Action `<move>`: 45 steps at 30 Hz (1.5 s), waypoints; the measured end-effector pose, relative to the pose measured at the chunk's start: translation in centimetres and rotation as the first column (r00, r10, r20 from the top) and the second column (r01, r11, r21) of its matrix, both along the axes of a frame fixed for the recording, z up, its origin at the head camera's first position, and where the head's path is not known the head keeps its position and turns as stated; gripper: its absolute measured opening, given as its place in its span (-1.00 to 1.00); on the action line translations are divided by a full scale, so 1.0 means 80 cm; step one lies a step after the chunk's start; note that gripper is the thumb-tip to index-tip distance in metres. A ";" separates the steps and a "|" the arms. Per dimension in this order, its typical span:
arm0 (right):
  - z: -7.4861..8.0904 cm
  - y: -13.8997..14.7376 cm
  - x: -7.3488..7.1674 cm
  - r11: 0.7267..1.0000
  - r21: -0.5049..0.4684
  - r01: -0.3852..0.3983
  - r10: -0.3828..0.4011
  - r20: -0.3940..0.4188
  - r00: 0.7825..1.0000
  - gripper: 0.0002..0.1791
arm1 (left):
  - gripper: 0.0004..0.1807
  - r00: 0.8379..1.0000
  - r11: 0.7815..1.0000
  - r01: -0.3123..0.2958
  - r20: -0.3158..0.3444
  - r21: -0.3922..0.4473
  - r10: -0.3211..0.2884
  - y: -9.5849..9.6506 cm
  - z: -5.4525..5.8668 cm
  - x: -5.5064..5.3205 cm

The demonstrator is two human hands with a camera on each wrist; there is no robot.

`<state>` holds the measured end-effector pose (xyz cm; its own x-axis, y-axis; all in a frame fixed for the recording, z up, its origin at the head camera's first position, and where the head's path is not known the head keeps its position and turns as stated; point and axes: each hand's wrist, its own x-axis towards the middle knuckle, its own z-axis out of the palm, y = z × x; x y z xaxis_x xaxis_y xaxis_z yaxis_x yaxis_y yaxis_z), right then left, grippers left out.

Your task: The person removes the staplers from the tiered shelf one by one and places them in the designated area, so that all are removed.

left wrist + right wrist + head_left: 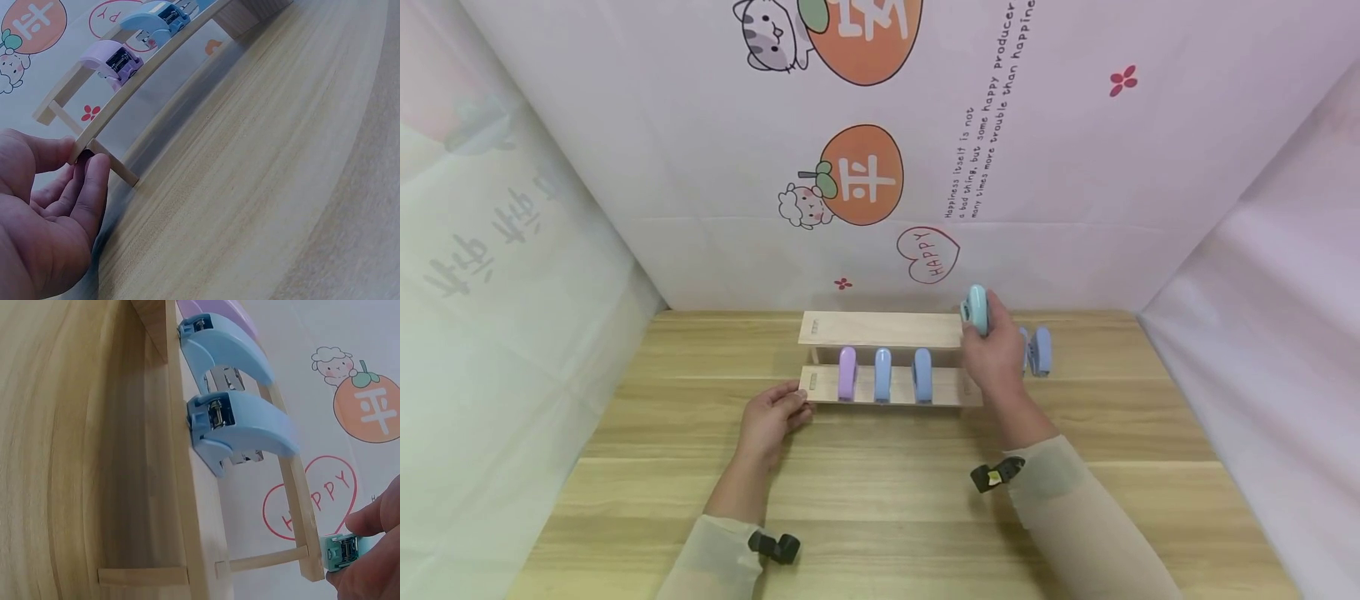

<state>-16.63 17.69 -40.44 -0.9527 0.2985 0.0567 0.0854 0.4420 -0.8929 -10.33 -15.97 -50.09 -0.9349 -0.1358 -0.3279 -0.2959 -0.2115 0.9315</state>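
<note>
My left hand (772,421) pinches the left front corner of a two-tier wooden rack (880,330) between thumb and fingers. My right hand (997,358) grips a mint-green stapler (977,308) at the right end of the upper tier; the right wrist view has this stapler (344,551) close against the tier's end. Standing in a row on the lower tier are a lilac stapler (847,373), a light blue stapler (882,375) and another blue stapler (922,377). The right hand hides part of the lower tier's right end.
Right of the rack, beyond my right hand, more blue staplers (1041,352) stand on the wooden table (880,500), one of them partly hidden. A printed white cloth (700,167) rises right behind the table, with more cloth on both sides.
</note>
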 end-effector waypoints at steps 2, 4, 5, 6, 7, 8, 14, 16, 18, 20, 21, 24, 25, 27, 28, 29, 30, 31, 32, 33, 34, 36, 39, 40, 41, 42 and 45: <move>-0.002 0.003 0.000 1.000 0.015 0.008 -0.008 -0.007 1.000 -0.24 | -0.60 1.000 1.000 -0.001 -0.002 0.001 0.001 0.000 0.000 0.000; -0.005 0.006 -0.001 0.999 0.028 0.015 -0.014 -0.016 1.000 -0.25 | -0.60 1.000 1.000 -0.003 -0.005 0.003 0.003 0.000 -0.001 -0.001; -0.006 0.008 -0.001 1.000 0.027 0.012 -0.012 -0.023 1.000 -0.25 | -0.60 1.000 1.000 -0.005 -0.007 0.004 0.005 0.000 -0.001 -0.001; -0.007 0.010 -0.002 0.999 0.039 0.016 -0.015 -0.031 0.999 -0.25 | -0.60 1.000 1.000 -0.005 -0.009 0.003 0.005 0.000 -0.001 -0.001; -0.008 0.011 -0.002 0.999 0.039 0.016 -0.014 -0.036 0.999 -0.25 | -0.59 1.000 1.000 -0.004 -0.012 0.002 0.004 0.000 -0.001 -0.001; -0.008 0.013 -0.002 0.999 0.042 0.014 -0.013 -0.040 0.999 -0.25 | -0.58 1.000 1.000 -0.003 -0.014 0.003 0.003 0.000 -0.001 -0.002; -0.009 0.024 -0.001 0.996 0.082 0.030 -0.026 -0.043 0.999 -0.26 | -0.58 1.000 1.000 0.004 -0.015 0.006 -0.004 0.000 -0.001 -0.004; -0.009 0.028 0.000 0.996 0.082 0.036 -0.032 -0.044 0.998 -0.26 | -0.57 1.000 1.000 0.008 -0.013 0.005 -0.007 0.000 0.000 -0.004; -0.010 0.031 0.001 0.996 0.076 0.037 -0.034 -0.048 0.998 -0.27 | -0.57 1.000 1.000 0.007 -0.012 0.006 -0.007 0.000 0.000 -0.004; -0.012 0.034 0.001 0.996 0.076 0.040 -0.036 -0.050 0.998 -0.27 | -0.57 1.000 1.000 0.004 -0.014 0.007 -0.003 0.000 0.000 -0.004; -0.012 0.035 0.001 0.996 0.076 0.041 -0.037 -0.050 0.998 -0.27 | -0.57 1.000 1.000 -0.001 -0.014 0.011 0.001 0.000 0.000 -0.004; -0.013 0.039 0.003 0.996 0.078 0.047 -0.042 -0.059 0.997 -0.28 | -0.56 1.000 1.000 -0.003 -0.018 0.009 0.003 0.000 0.001 -0.004; -0.013 0.039 0.004 0.995 0.082 0.050 -0.045 -0.060 0.997 -0.28 | -0.56 1.000 1.000 -0.001 -0.018 0.006 0.001 0.000 0.001 -0.004; -0.012 0.041 0.005 0.995 0.087 0.055 -0.050 -0.060 0.997 -0.28 | -0.57 1.000 1.000 0.000 -0.014 0.007 0.000 0.000 0.000 -0.003; -0.013 0.042 0.005 0.994 0.090 0.056 -0.051 -0.058 0.997 -0.28 | -0.57 1.000 1.000 0.003 -0.012 0.005 -0.003 0.000 0.000 -0.003; -0.013 0.043 0.006 0.994 0.092 0.055 -0.051 -0.053 0.997 -0.28 | -0.58 1.000 1.000 0.007 -0.010 0.003 -0.007 0.000 0.000 -0.003; -0.013 0.044 0.006 0.994 0.092 0.053 -0.049 -0.047 0.998 -0.28 | -0.58 1.000 1.000 0.011 -0.008 0.002 -0.011 0.000 -0.001 -0.002; -0.013 0.045 0.007 0.994 0.091 0.053 -0.049 -0.046 0.998 -0.27 | -0.59 1.000 1.000 0.012 -0.007 0.004 -0.012 0.000 -0.001 -0.002; -0.014 0.046 0.007 0.995 0.090 0.053 -0.049 -0.046 0.998 -0.27 | -0.60 1.000 1.000 0.013 -0.005 0.004 -0.013 0.000 -0.001 -0.002; -0.015 0.048 0.008 0.995 0.087 0.053 -0.049 -0.045 0.998 -0.27 | -0.60 1.000 1.000 0.016 -0.006 0.001 -0.016 0.000 -0.001 -0.001; -0.016 0.049 0.008 0.995 0.085 0.053 -0.049 -0.044 0.998 -0.27 | -0.60 1.000 1.000 0.019 -0.007 0.000 -0.019 0.000 -0.001 -0.001; -0.018 0.052 0.009 0.995 0.079 0.057 -0.053 -0.047 0.997 -0.27 | -0.60 1.000 1.000 0.023 -0.011 0.000 -0.023 0.000 -0.002 -0.001; -0.019 0.056 0.010 0.995 0.078 0.060 -0.056 -0.044 0.997 -0.27 | -0.59 1.000 1.000 0.028 -0.012 -0.002 -0.028 -0.001 -0.002 -0.001; -0.019 0.058 0.011 0.995 0.081 0.059 -0.056 -0.041 0.998 -0.27 | -0.59 1.000 1.000 0.028 -0.013 -0.001 -0.028 -0.001 -0.001 -0.001; -0.019 0.059 0.011 0.995 0.081 0.057 -0.053 -0.039 0.998 -0.27 | -0.59 0.999 1.000 0.029 -0.013 -0.001 -0.029 -0.002 -0.001 -0.001; -0.020 0.060 0.012 0.995 0.082 0.056 -0.053 -0.037 0.998 -0.27 | -0.59 1.000 1.000 0.028 -0.012 -0.001 -0.028 -0.002 -0.001 -0.001; -0.020 0.064 0.013 0.995 0.087 0.054 -0.051 -0.037 0.998 -0.26 | -0.58 0.999 1.000 0.031 -0.011 -0.005 -0.031 -0.002 0.000 -0.001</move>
<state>-15.62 22.77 -42.07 -0.9329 0.3406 0.1172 0.0807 0.5147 -0.8536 -10.39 -16.12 -50.12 -0.9424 -0.1084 -0.3164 -0.2915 -0.1975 0.9359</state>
